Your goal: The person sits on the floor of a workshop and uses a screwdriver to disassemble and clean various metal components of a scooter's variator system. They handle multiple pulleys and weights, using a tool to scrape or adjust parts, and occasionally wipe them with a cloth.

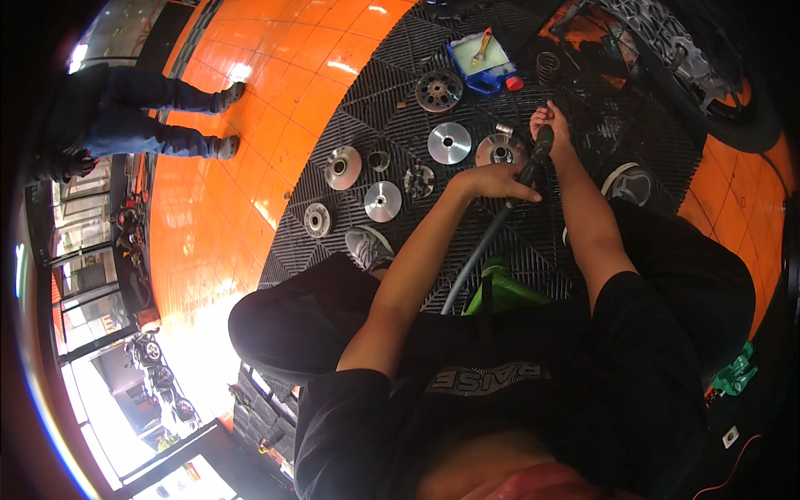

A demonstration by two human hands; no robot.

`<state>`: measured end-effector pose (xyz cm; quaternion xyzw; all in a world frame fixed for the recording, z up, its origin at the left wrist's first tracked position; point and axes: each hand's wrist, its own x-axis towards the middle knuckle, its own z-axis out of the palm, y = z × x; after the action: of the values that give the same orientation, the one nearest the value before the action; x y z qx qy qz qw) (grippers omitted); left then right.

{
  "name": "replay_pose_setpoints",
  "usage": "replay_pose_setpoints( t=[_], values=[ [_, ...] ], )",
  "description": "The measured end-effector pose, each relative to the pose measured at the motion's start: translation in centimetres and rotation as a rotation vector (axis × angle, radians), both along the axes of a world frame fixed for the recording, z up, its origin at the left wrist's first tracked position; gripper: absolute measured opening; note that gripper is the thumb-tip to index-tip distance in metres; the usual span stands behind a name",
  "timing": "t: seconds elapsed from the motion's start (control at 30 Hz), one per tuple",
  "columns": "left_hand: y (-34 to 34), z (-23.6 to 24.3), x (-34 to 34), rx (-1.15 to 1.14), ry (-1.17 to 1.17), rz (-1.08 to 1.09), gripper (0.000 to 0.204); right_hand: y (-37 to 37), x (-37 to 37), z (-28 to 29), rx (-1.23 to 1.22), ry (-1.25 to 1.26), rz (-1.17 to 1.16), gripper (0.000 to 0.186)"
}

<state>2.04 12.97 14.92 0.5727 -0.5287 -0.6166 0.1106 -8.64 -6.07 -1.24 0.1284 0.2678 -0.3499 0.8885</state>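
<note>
My left hand (498, 181) is closed around the lower part of a black air tool (540, 157) with a grey-blue hose (473, 260) running from its lower end toward me. The tool's upper end lies across the palm of my right hand (552, 125). That hand's fingers are curled together, and what they grip is hidden. Just beyond my left hand, a round metal pulley plate (497, 147) lies on the mat, partly covered by the hand. A small metal sleeve (503, 129) is beside it. Shiny pulley discs (450, 143) (382, 202) lie to the left.
More round metal parts, including a clutch bell (438, 90), are spread over the black ribbed mat (333, 250). Farther off are a cut blue container (487, 65) with a brush (482, 47), a coil spring (547, 67) and a wheel (733, 108). Another person (150, 117) stands at left.
</note>
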Motion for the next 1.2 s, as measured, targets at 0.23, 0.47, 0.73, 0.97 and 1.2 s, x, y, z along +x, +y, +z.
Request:
replay_pose_setpoints(
  t=[0.23,0.47,0.73,0.97,1.2],
  values=[
    [-0.2,0.2,-0.5,-0.003,-0.002,-0.025,0.054,0.1,-0.6,-1.2,-0.267,0.009,0.17,0.04],
    [-0.2,-0.4,-0.4,0.004,0.02,-0.023,0.057,0.8,-0.4,-1.0,-0.304,0.197,0.171,0.029],
    [-0.3,-0.1,-0.4,0.048,0.009,-0.023,0.059,0.5,-0.1,-3.0,-0.158,-0.089,0.026,0.017],
    [-0.3,-0.3,-0.5,0.021,-0.003,-0.025,0.058,0.2,-1.0,-4.0,-0.378,-0.31,0.189,0.019],
    [0.3,-0.2,-0.2,-0.001,-0.014,0.039,0.057,1.5,0.0,1.4,-0.049,-0.108,0.233,0.024]
  ],
)
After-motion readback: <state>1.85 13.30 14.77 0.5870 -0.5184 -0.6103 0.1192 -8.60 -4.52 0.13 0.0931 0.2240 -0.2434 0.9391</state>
